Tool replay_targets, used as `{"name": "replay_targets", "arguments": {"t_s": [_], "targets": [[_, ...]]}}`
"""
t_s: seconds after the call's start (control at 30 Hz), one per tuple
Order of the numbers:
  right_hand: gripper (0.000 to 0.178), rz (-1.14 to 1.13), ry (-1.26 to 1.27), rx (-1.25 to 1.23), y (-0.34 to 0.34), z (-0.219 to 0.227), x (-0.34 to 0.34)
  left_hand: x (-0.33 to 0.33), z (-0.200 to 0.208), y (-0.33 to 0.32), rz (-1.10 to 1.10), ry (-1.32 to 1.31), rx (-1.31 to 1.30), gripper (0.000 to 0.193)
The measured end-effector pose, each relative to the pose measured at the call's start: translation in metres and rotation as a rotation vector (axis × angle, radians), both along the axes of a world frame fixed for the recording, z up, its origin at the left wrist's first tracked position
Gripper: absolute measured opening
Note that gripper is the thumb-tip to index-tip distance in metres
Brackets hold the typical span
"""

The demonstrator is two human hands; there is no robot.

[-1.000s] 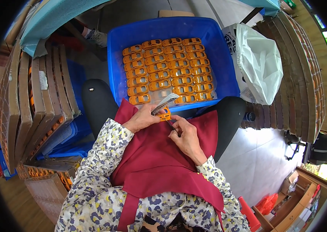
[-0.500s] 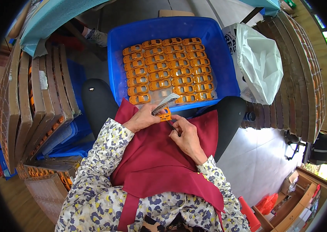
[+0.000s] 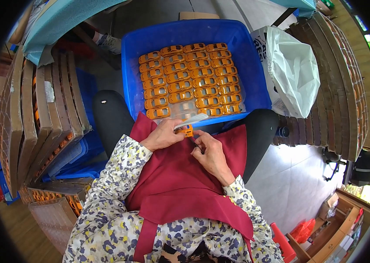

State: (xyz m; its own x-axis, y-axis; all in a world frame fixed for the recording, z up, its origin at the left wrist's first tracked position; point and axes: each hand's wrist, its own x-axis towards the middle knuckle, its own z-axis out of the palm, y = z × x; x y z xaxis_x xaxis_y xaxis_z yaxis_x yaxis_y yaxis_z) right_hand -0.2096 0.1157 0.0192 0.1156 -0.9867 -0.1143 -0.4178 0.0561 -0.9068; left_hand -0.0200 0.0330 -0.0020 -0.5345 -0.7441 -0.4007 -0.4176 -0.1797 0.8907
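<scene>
My left hand (image 3: 164, 135) is closed over a small orange toy car body (image 3: 187, 130), held above my dark red apron (image 3: 167, 175). A narrow pale strip (image 3: 193, 119), perhaps a sheet of stickers, sticks out of the same hand, over the car body. Close beside it, my right hand (image 3: 213, 157) has its fingers pinched together on a thin dark tool (image 3: 192, 140), whose tip meets the car body's lower edge. Its exact kind is too small to tell. Beyond my hands, rows of matching orange car bodies (image 3: 179, 85) lie in a blue tub (image 3: 255, 79).
A white plastic bag (image 3: 294, 72) hangs at the tub's right side. Stacked brown trays (image 3: 334, 87) stand to the right, and more brown trays (image 3: 40, 118) lean at the left. A wooden drawer unit (image 3: 338, 228) is at the lower right.
The pale strip has tipped flatter and to the right, and its striped look has turned plain white. Both hands stay almost in place, with the car body still held.
</scene>
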Motion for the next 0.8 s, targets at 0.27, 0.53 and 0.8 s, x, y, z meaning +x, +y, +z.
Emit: {"name": "replay_targets", "arguments": {"t_s": [0.27,0.53,0.8], "targets": [[0.019,-0.083,-0.164,-0.036,-0.002,0.004,-0.001,0.012,0.022,-0.007,-0.054,-0.146,-0.434,0.015],[0.016,-0.148,-0.332,0.061,-0.006,-0.001,-0.025,0.079,0.141,-0.047,0.302,0.035,-0.601,0.017],[0.013,-0.169,-0.297,0.058,-0.009,-0.006,-0.02,0.18,0.261,-0.154,0.521,-0.08,-1.111,0.027]]}}
